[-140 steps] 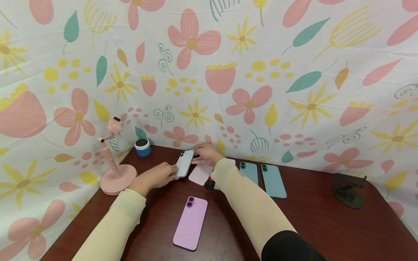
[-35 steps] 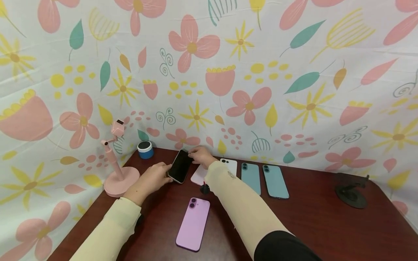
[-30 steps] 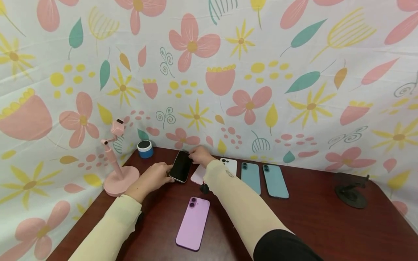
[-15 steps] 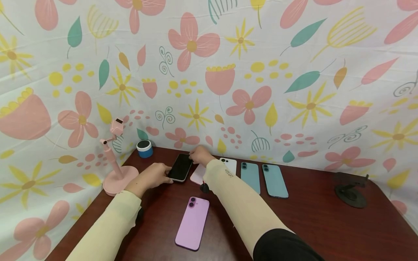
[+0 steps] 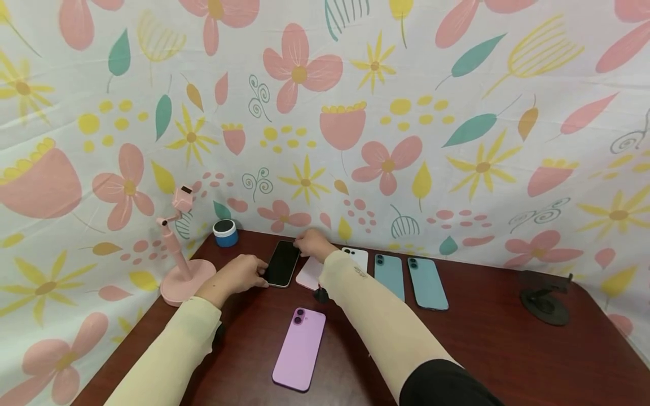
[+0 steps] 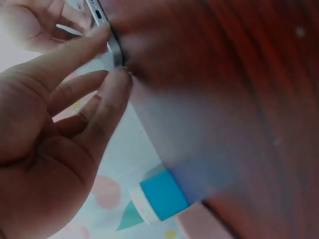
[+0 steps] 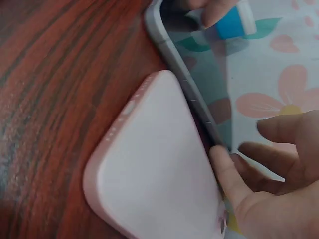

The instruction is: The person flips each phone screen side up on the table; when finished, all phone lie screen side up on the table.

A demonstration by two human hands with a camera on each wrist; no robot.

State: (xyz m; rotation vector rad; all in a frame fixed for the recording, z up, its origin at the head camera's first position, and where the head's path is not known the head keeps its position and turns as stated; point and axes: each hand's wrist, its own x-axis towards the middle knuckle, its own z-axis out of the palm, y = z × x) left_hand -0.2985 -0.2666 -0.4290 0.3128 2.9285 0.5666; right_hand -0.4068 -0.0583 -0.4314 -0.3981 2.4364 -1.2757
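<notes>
Dark-red table (image 5: 482, 344) stretches before me, the purple phone (image 5: 299, 349) nearest at six o'clock; beyond, near eleven, my left hand (image 5: 238, 275) pinches the black-screened phone (image 5: 282, 264), lying at that hand's two o'clock; my right hand (image 5: 313, 243), equally near, pinches its one-o'clock corner. Its long axis runs seven to one, port end facing me.

Pastels over a red-brown, wood-grained counter (image 5: 482, 349)
Grey-edged, black-screened phone (image 5: 282, 264); pale pink phone (image 5: 308, 274); white phone (image 5: 360, 257); two light blue phones (image 5: 429, 285); lilac phone (image 5: 299, 351); pink stand (image 5: 174, 245); blue-and-white canister (image 5: 226, 237); white backdrop (image 5: 325, 129) with pink and yellow flowers, teal leaves.
</notes>
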